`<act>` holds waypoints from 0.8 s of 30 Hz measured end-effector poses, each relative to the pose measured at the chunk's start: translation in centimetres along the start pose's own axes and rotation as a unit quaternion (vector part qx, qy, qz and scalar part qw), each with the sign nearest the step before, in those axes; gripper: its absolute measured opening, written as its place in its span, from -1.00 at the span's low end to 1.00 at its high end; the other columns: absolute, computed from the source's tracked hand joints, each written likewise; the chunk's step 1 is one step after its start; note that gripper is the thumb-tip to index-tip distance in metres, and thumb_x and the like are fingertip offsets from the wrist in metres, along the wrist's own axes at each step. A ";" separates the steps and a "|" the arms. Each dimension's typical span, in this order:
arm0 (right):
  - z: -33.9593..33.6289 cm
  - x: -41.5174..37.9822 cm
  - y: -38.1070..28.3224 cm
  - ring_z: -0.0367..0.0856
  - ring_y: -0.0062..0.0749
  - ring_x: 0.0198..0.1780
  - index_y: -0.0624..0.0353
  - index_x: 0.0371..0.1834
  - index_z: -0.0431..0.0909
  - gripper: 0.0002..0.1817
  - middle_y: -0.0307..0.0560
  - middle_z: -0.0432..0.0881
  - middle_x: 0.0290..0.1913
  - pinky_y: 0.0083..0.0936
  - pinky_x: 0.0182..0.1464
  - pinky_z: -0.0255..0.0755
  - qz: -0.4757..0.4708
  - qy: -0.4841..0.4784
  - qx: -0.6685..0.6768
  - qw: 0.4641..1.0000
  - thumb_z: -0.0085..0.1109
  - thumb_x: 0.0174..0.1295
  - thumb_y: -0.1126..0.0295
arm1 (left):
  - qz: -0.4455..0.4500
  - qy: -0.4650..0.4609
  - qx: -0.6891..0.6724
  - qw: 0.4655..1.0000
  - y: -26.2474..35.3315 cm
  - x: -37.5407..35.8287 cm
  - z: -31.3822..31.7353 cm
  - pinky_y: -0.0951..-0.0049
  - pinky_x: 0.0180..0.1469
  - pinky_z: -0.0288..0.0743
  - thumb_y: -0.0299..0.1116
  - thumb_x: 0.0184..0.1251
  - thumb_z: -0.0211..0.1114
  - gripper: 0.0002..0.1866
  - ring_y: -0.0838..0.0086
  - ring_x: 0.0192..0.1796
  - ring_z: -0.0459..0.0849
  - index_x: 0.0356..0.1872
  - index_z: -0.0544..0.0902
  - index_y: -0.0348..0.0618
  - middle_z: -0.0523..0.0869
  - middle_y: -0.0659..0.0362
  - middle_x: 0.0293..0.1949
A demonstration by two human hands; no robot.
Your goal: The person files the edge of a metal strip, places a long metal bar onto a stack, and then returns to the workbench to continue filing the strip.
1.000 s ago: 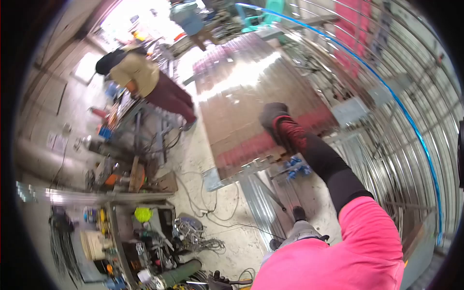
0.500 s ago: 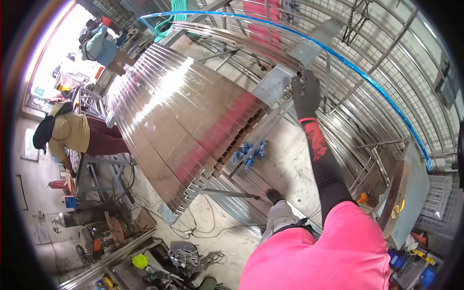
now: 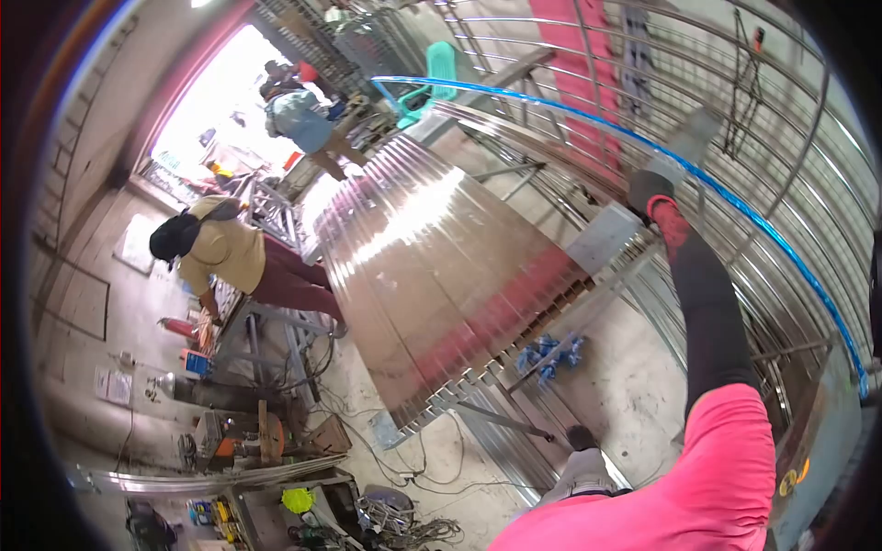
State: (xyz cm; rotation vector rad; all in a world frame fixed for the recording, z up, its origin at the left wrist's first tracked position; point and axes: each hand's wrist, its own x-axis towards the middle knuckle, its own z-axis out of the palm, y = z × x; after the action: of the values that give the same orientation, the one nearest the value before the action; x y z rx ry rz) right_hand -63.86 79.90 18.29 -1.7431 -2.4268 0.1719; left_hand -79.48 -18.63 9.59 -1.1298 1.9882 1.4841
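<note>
My right hand (image 3: 650, 191), in a dark glove with a red cuff, is closed at the near end of a bundle of long thin metal tubes (image 3: 542, 151). Its fingertips are mostly hidden. Below it a flat grey metal plate (image 3: 602, 241) lies at the corner of a wide row of shiny square tubes (image 3: 441, 266). These tubes lie side by side on a stand, with a red band reflected across them. My left hand is out of view.
A person in a tan shirt (image 3: 225, 253) bends at a bench on the left; another in blue (image 3: 299, 119) stands farther back. A blue-wrapped curved tube (image 3: 698, 170) crosses before metal racks. Cables (image 3: 418, 468) and blue wrapping (image 3: 549, 356) lie on the floor.
The view has swung, so the scene sits farther right and lower. My right hand has closed in at the tube ends, its fingers less visible than before.
</note>
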 end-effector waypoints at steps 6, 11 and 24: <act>1.6 -0.1 -0.8 0.76 0.04 0.02 -0.11 -0.22 0.80 -0.88 -0.01 0.80 -0.18 -0.08 0.13 0.61 -0.550 -0.052 0.013 0.834 0.29 0.24 0.33 | 0.039 -0.027 0.031 0.998 -2.9 2.7 -1.7 0.23 -0.54 0.37 -0.09 0.58 0.15 -0.70 0.36 -0.52 0.53 0.13 0.62 0.03 0.83 0.10 -0.21; 4.2 -9.9 -6.7 0.70 -0.26 -0.47 0.04 -0.38 0.70 -0.76 -0.17 0.74 -0.42 -0.15 -0.40 0.58 0.088 -0.398 0.625 0.666 0.22 0.32 0.16 | 0.032 -0.015 -0.012 0.999 -4.3 1.8 -0.6 0.22 -0.54 0.40 -0.15 0.57 0.15 -0.72 0.35 -0.51 0.60 0.09 0.63 -0.06 0.86 0.01 -0.16; -10.2 -43.6 -0.6 0.50 -0.60 -0.52 0.29 0.29 0.63 -0.45 -0.22 0.62 -0.39 -0.56 -0.52 0.42 0.002 0.036 0.655 0.755 0.33 0.24 0.28 | 0.007 -0.072 -0.056 0.996 -11.3 8.8 -7.5 0.28 -0.61 0.25 -0.13 0.58 0.08 -0.72 0.40 -0.62 0.43 -0.08 0.59 -0.12 0.79 0.03 -0.34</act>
State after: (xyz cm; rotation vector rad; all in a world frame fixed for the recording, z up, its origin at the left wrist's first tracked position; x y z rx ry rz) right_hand -48.82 38.49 26.06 -0.9670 -1.3980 1.3561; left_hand -74.63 -29.93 -0.89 -1.0232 1.8400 1.6540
